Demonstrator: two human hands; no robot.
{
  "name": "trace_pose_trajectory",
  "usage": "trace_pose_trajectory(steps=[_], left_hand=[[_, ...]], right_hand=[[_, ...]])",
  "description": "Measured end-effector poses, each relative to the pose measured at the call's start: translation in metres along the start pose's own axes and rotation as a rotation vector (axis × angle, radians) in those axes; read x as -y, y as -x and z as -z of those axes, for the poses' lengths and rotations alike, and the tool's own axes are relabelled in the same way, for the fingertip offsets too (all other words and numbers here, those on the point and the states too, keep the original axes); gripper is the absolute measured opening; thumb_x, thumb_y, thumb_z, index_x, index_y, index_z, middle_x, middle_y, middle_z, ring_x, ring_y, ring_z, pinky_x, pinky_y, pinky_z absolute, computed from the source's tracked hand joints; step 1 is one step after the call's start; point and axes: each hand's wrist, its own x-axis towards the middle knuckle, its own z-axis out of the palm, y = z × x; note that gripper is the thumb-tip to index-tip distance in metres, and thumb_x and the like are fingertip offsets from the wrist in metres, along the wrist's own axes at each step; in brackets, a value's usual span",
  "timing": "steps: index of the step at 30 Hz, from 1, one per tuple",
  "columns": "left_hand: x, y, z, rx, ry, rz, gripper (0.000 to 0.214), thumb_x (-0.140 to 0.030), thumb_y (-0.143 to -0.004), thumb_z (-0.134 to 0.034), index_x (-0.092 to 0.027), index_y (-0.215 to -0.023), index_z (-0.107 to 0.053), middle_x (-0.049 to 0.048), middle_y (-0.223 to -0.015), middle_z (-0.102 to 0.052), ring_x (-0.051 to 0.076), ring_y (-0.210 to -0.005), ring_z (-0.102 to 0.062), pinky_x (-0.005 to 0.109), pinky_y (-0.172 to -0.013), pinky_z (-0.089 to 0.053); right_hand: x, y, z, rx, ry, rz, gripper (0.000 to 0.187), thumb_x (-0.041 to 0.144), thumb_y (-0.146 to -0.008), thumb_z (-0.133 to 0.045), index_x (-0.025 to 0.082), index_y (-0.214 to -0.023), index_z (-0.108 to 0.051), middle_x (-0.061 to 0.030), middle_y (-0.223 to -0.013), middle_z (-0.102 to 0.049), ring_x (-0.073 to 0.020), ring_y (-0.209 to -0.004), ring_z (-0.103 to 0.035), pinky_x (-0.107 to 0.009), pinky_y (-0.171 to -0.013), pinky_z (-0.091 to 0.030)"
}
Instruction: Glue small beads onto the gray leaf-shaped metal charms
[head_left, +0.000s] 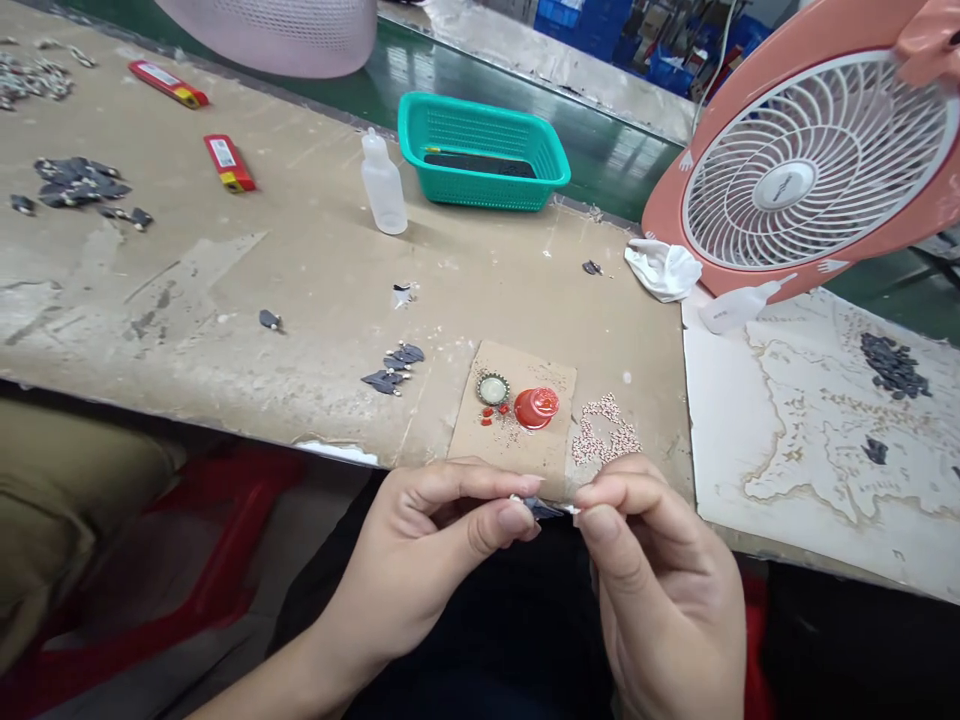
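Observation:
My left hand and my right hand meet just below the table's front edge, both pinched on a small dark grey piece held between the fingertips. Right above them on the table lies a brown card with a bottle cap, a red cap and tiny red beads. A patch of small pinkish beads lies to the card's right. A few more dark grey pieces sit to the card's left.
A teal basket, a squeeze bottle and two red lighters stand farther back. A pink fan, a white rag and a lying bottle are at the right. Dark pieces pile at the left and right.

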Motion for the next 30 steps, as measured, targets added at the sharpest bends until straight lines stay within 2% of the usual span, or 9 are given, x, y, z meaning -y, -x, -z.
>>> trace_pose_trajectory(steps=[8,22,30], left_hand=[[-0.0031,0.0026,-0.0037,-0.011,0.002,-0.058,0.022,-0.01,-0.081,-0.078,-0.03,-0.089,-0.083,-0.0021,-0.09,-0.08,0.01,-0.083,-0.076,0.007,-0.074,-0.058],[0.0004,0.0037,-0.0039,-0.046,-0.006,-0.077,0.026,-0.006,-0.08,-0.078,-0.03,-0.088,-0.083,-0.0009,-0.088,-0.08,0.013,-0.081,-0.076,0.014,-0.076,-0.061],[0.001,0.0021,-0.0057,-0.047,-0.027,-0.098,0.029,-0.005,-0.08,-0.077,-0.032,-0.088,-0.082,-0.0033,-0.088,-0.08,0.01,-0.081,-0.075,0.01,-0.073,-0.06]], right_hand=[[0.0049,-0.0008,-0.0103,-0.008,0.168,0.123,0.011,0.016,-0.091,-0.064,0.025,-0.091,-0.071,0.0034,-0.078,-0.06,-0.0088,-0.07,-0.058,-0.019,-0.059,-0.05],[0.0006,0.0023,-0.0113,-0.019,0.237,0.121,0.012,0.016,-0.091,-0.064,0.026,-0.092,-0.07,0.0021,-0.08,-0.06,-0.0107,-0.072,-0.06,-0.022,-0.06,-0.05],[0.0,0.0009,-0.0097,-0.007,0.269,0.14,0.011,0.016,-0.09,-0.064,0.025,-0.091,-0.07,0.0019,-0.078,-0.06,-0.0115,-0.071,-0.06,-0.024,-0.059,-0.05]])
